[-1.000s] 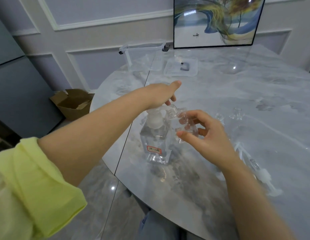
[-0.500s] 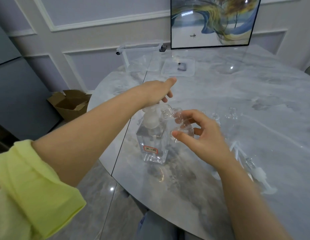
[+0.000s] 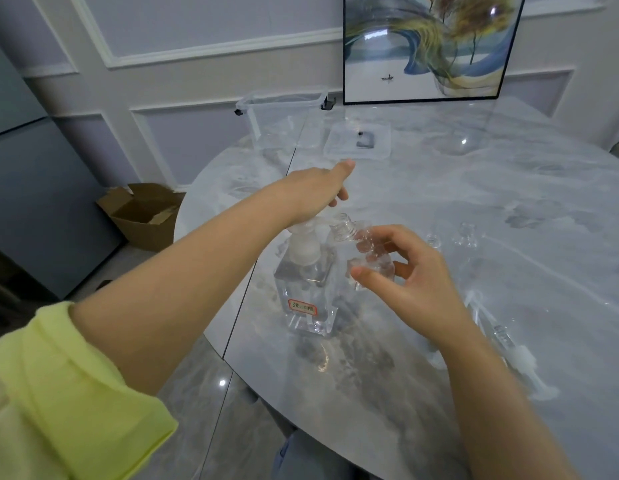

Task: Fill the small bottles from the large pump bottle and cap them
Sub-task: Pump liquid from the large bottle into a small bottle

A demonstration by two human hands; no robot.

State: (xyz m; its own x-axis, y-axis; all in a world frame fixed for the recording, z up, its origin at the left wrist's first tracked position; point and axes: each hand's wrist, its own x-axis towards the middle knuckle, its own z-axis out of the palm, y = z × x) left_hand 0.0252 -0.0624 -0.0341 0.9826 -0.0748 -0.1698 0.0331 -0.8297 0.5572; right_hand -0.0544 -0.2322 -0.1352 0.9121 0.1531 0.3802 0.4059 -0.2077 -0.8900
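pump bottle (image 3: pixel 306 292): upright on table (image 3: pixel 508 237) near its front-left edge | left hand (image 3: pixel 313 188): palm flat on the pump head, fingers extended, gripping nothing | right hand (image 3: pixel 408 271): fingers curled round small bottle (image 3: pixel 365 252), just right of pump bottle, tilted, uncapped neck beside the nozzle

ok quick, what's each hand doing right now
Left hand: resting palm-down on the pump bottle, fingers loose, not gripping.
Right hand: holding a small bottle, uncapped, tilted toward the pump.
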